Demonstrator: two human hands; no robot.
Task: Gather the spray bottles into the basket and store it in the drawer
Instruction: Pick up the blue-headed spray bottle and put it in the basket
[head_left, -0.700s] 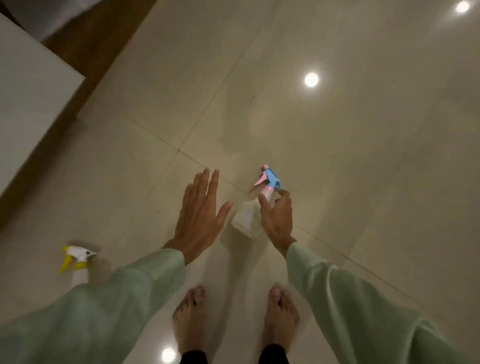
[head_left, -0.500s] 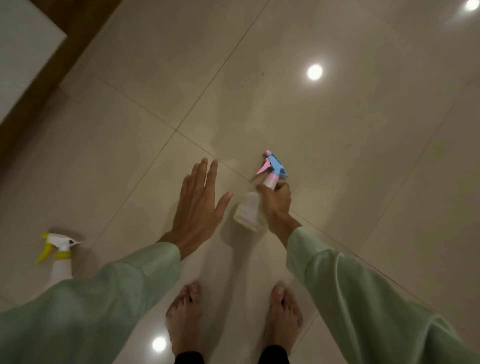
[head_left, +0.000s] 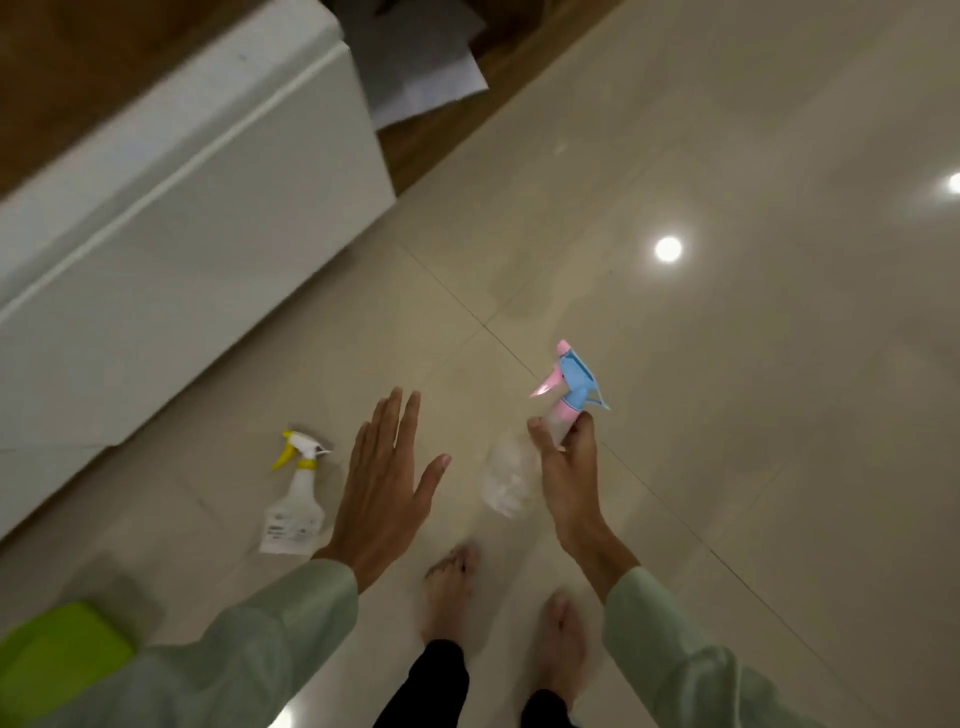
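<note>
Yellow-triggered bottle (head_left: 295, 499) bears an unreadable label; right hand (head_left: 566, 480) grips the pink-blue sprayer (head_left: 563, 395), left hand (head_left: 387, 493) spread.

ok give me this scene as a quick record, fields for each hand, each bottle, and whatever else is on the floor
right hand: holds the blue-pink bottle by its neck, off the floor
left hand: open, flat, empty
yellow bottle: standing on the floor, beside the left hand, untouched
green thing: at the lower left edge, partly cut off; cannot tell if it is the basket
white cabinet: upper left
feet: bare
</note>
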